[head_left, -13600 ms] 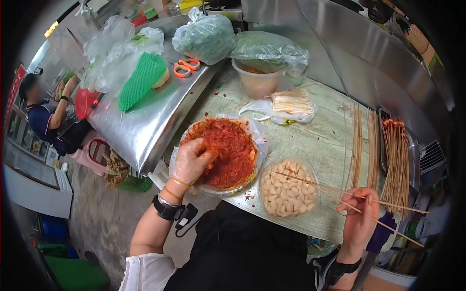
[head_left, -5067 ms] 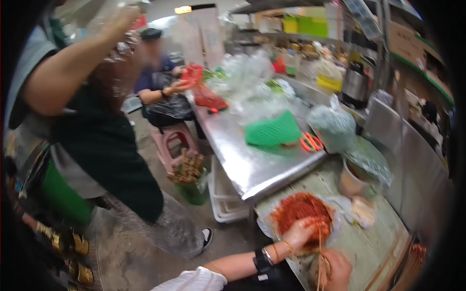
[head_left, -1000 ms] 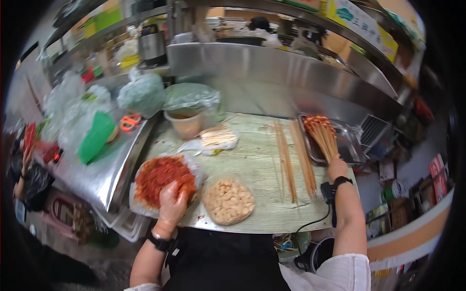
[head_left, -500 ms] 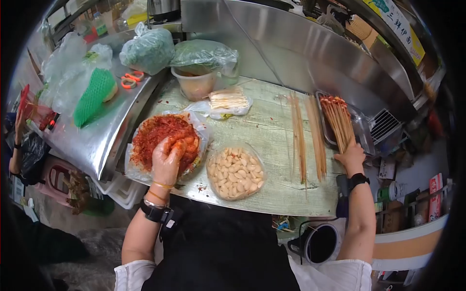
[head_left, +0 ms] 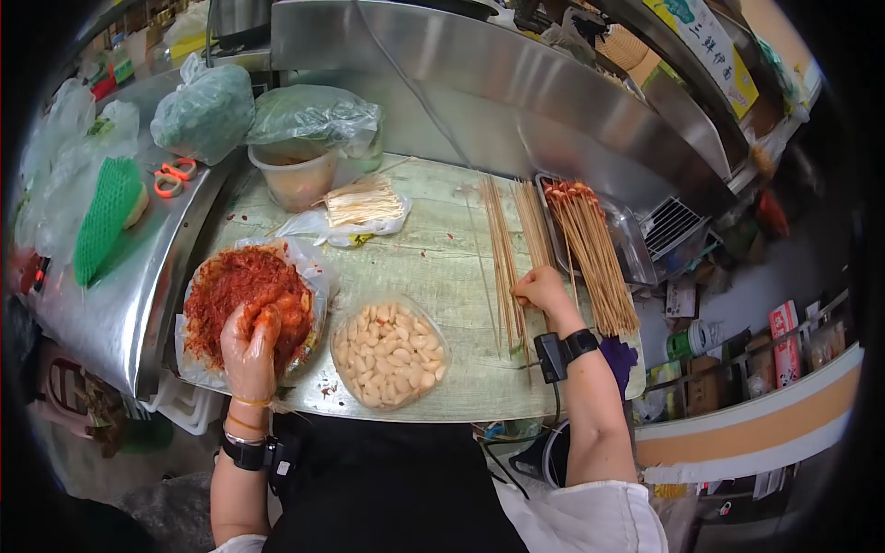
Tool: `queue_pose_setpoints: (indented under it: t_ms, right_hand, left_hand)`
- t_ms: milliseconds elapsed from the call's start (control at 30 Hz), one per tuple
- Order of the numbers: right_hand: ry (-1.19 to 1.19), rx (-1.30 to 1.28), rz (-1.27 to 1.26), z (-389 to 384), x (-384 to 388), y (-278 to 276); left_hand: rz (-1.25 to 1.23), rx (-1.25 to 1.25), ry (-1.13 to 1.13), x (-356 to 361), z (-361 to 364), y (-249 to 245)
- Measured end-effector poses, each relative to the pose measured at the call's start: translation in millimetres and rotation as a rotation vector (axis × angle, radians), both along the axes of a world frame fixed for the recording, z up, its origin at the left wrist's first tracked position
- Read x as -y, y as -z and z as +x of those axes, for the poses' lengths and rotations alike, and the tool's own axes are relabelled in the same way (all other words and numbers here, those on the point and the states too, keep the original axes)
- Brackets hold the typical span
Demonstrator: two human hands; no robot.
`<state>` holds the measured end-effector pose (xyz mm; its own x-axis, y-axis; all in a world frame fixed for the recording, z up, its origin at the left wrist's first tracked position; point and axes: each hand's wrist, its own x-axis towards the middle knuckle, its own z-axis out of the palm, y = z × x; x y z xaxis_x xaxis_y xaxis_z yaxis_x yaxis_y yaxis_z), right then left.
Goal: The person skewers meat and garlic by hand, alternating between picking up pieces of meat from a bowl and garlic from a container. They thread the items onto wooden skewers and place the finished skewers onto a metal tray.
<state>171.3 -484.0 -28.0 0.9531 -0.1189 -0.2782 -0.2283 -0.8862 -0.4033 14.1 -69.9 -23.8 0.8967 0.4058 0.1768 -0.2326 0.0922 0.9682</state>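
Note:
My left hand [head_left: 249, 348], in what looks like a thin clear glove, is closed on red-coated food at the near side of a plastic-lined bowl of chilli-red mix [head_left: 226, 290]. The fingers hide part of that food, and its kind cannot be made out. On the right, my right hand [head_left: 548, 291] pinches at the near part of a row of bare wooden skewers [head_left: 500, 244], its fingertips closed on one. Just beyond that hand, a thick bundle of loaded skewers [head_left: 597, 263] rests in a metal tray [head_left: 636, 249], red-coated ends away from me.
A clear container of peeled garlic cloves [head_left: 390, 355] stands between my hands. Behind it are pale thin sticks [head_left: 362, 203] on plastic and a tub [head_left: 293, 175] under a bag of greens [head_left: 313, 118]. Orange-handled scissors [head_left: 171, 177] lie on the steel counter [head_left: 171, 267] at left.
My right hand has left the loaded skewers in the tray and moved left to the bare skewers. My left hand stays in the red mix. The view has shifted to the right.

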Motion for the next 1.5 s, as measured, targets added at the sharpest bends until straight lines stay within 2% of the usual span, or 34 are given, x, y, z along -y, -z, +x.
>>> queue_pose_setpoints:
  t_ms: [67, 100, 167, 367, 433, 500, 533, 600, 700, 767, 833, 867, 900, 967, 1000, 1033, 1100, 1133, 1167, 1233, 1267, 1300, 1400, 1433, 1500]
  right_hand:
    - [0.099, -0.023, 0.349, -3, 10, 2]
    - [0.096, -0.023, 0.344, -4, 10, -2]
    - [0.171, -0.057, 0.525, -10, 14, -10]
    - [0.177, -0.091, 0.631, -23, 17, -30]
    - [0.144, -0.022, 0.569, -35, 9, -58]
    - [0.158, 0.158, 0.743, -59, -12, -94]
    - [0.086, 0.249, 0.769, -66, -16, -106]
    - [-0.023, 0.453, 0.845, -73, -10, -114]
    - [-0.056, 0.693, 0.995, -89, -28, -121]
    - [-0.076, 0.69, 1.112, -100, -49, -113]
    - [-0.047, 0.801, 1.104, -110, -76, -103]
    - [-0.096, 0.691, 1.162, -114, -78, -102]
    - [-0.096, 0.686, 1.173, -117, -83, -98]
    - [-0.23, 0.581, 1.288, -122, -93, -91]
    - [-0.161, 0.46, 1.317, -129, -89, -88]
    - [-0.162, 0.457, 1.326, -133, -91, -83]
    - [-0.224, 0.574, 1.092, -138, -100, -74]
    - [-0.267, 0.548, 1.174, -140, -101, -70]
    - [-0.267, 0.542, 1.18, -142, -103, -70]
    - [-0.252, 0.453, 1.337, -146, -109, -71]
    - [-0.253, 0.435, 1.338, -147, -108, -66]
    - [-0.252, 0.433, 1.34, -148, -108, -64]
    - [-0.167, 0.427, 1.32, -152, -112, -58]
    - [-0.149, 0.413, 1.336, -152, -113, -56]
    - [-0.128, 0.403, 1.35, -152, -113, -54]
  left_hand:
    - [0.017, 0.01, -0.005, -2, -1, 1]
    - [0.044, 0.017, 0.0, -2, -1, 1]
    - [0.013, 0.016, 0.01, 0, 0, -3]
    - [-0.078, -0.023, 0.028, 4, 0, -7]
    - [0.014, -0.021, 0.01, -1, -1, -2]
    - [-0.182, 0.024, 0.022, -5, 0, 2]
    - [-0.281, 0.076, 0.045, -11, -1, 3]
    - [-0.454, 0.15, 0.101, -22, -4, -10]
    - [-0.431, 0.178, 0.031, -45, -6, -26]
    - [-0.406, 0.188, 0.008, -59, -13, -29]
    - [-0.295, 0.09, -0.054, -68, -18, -30]
    - [-0.251, 0.073, -0.074, -70, -21, -31]
    - [-0.242, 0.071, -0.079, -72, -23, -32]
    - [0.059, -0.069, -0.167, -75, -26, -36]
    - [0.142, -0.112, -0.183, -76, -28, -37]
    - [0.15, -0.112, -0.187, -81, -28, -36]
    - [0.493, -0.138, -0.126, -92, -28, -31]
    - [0.688, -0.172, -0.204, -93, -26, -33]
    - [0.692, -0.177, -0.207, -96, -23, -33]
    - [1.129, -0.12, -0.109, -101, -17, -33]
    - [1.299, -0.156, -0.076, -99, -14, -33]
    - [1.301, -0.158, -0.076, -95, -11, -32]
    - [1.628, -0.086, 0.177, -88, 0, -24]
    - [1.628, -0.084, 0.18, -85, 3, -22]
    - [1.794, -0.093, 0.206, -79, 8, -18]
